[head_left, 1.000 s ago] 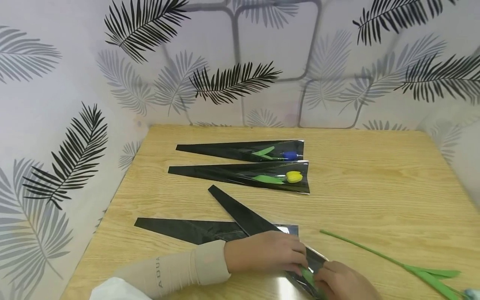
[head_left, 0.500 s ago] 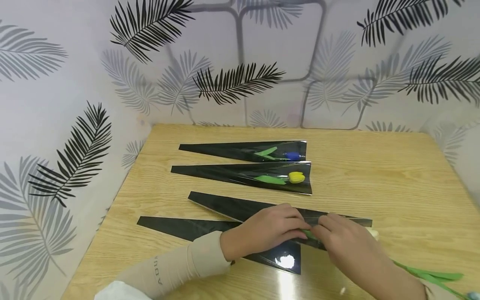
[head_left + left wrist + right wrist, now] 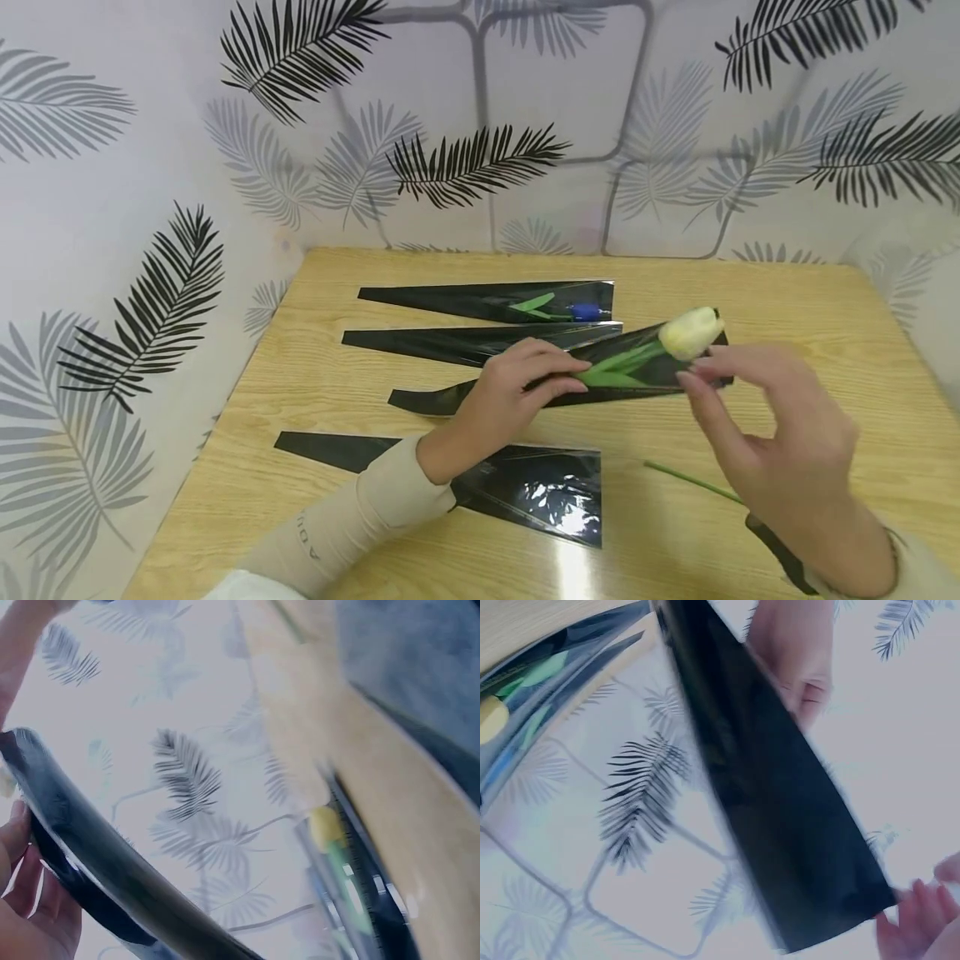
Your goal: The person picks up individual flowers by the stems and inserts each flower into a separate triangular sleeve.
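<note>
A white tulip (image 3: 688, 333) with green leaves lies in a black flower sleeve (image 3: 660, 379) with a clear front, lifted over the table and tilted up to the right. My left hand (image 3: 510, 387) grips the sleeve around its middle, thumb and fingers at the leaves. With thumb and index finger, my right hand (image 3: 787, 425) pinches the sleeve's edge just below the tulip head. The black back of the sleeve (image 3: 772, 802) faces the right wrist view, where my right fingers (image 3: 915, 919) touch its wide-end corner. In the left wrist view its tapered end runs down right.
A flat black sleeve (image 3: 536, 492) lies at the front of the wooden table (image 3: 810, 333). Behind are sleeves with a blue tulip (image 3: 587, 312) and a yellow tulip (image 3: 325, 826), partly covered in the head view. A green stem (image 3: 693, 481) lies at right, running under my right arm.
Both hands have lifted the sleeve with the white tulip up and away from me, and its clear front now shows. My right hand has shifted from the leaves to the wide end.
</note>
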### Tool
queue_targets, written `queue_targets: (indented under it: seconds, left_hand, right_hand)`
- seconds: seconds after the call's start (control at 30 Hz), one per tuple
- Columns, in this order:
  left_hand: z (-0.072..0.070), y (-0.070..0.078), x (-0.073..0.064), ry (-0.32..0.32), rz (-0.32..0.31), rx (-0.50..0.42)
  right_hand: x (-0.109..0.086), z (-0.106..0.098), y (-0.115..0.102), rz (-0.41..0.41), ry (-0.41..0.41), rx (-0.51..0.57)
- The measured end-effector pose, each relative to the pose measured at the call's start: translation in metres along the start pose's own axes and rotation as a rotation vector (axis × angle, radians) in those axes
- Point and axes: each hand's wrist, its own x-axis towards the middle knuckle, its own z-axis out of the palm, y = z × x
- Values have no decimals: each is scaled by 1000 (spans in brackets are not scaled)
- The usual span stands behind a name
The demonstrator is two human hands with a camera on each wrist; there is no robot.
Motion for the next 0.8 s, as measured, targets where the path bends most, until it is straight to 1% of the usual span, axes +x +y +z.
queue_targets:
  seconds: [0.1,0.13,0.2,0.23,0.27,0.3,0.33,0.4,0.5,0.57,0.63,0.7,0.8]
  left_hand:
    - [-7,2,7,110,-6,-72]
    - [-9,4,9,142,-7,-88]
    - [-13,6,13,195,-5,-121]
    - [-14,8,15,216,-5,-134]
    - [-15,9,16,234,-6,-146]
    - [-16,10,17,248,-7,-155]
    - [-17,11,18,258,-10,-161]
    - [-16,12,20,270,-18,-172]
    - [-16,14,20,279,-29,-177]
    - [-16,14,21,283,-31,-178]
    - [-17,15,22,283,-30,-177]
    - [-17,15,22,281,-28,-175]
    - [-16,15,22,265,-15,-178]
  right_hand:
    - [1,9,5,59,361,313]
    - [2,11,6,71,457,413]
    - [5,14,6,101,595,537]
    - [5,14,6,134,640,582]
    - [5,14,7,174,661,607]
    - [4,14,8,214,657,614]
    - [1,13,10,256,634,638]
    - [-8,13,15,338,551,687]
    - [-25,14,23,426,347,683]
    - [-35,15,27,455,210,684]
    - [-42,17,30,477,103,675]
    - [-47,19,33,506,37,669]
    - [-50,22,35,550,-18,648]
